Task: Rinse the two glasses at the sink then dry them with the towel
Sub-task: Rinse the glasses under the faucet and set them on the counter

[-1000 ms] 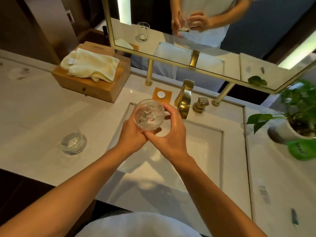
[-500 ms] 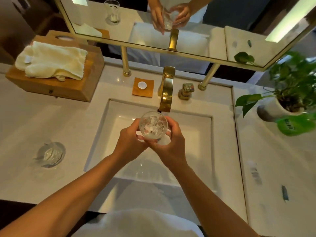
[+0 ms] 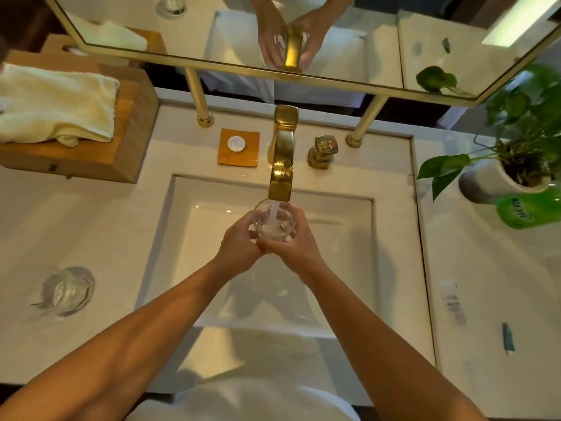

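Note:
A clear glass (image 3: 274,221) is upright under the gold faucet (image 3: 283,153), and a stream of water runs into it. My left hand (image 3: 238,246) grips its left side and my right hand (image 3: 299,243) grips its right side, both over the white sink basin (image 3: 212,238). The second glass (image 3: 67,290) stands alone on the counter at the left. A pale yellow towel (image 3: 57,104) lies on a wooden box (image 3: 133,129) at the back left.
A gold tap handle (image 3: 323,150) stands right of the faucet, an orange coaster with a white disc (image 3: 238,147) left of it. A potted plant (image 3: 510,165) and green bottle (image 3: 528,209) are at the right. Small tubes (image 3: 452,302) lie on the right counter. A mirror (image 3: 303,34) hangs behind.
Both hands carried the glass forward to the spout, and water now pours into it. The view shifted closer over the sink.

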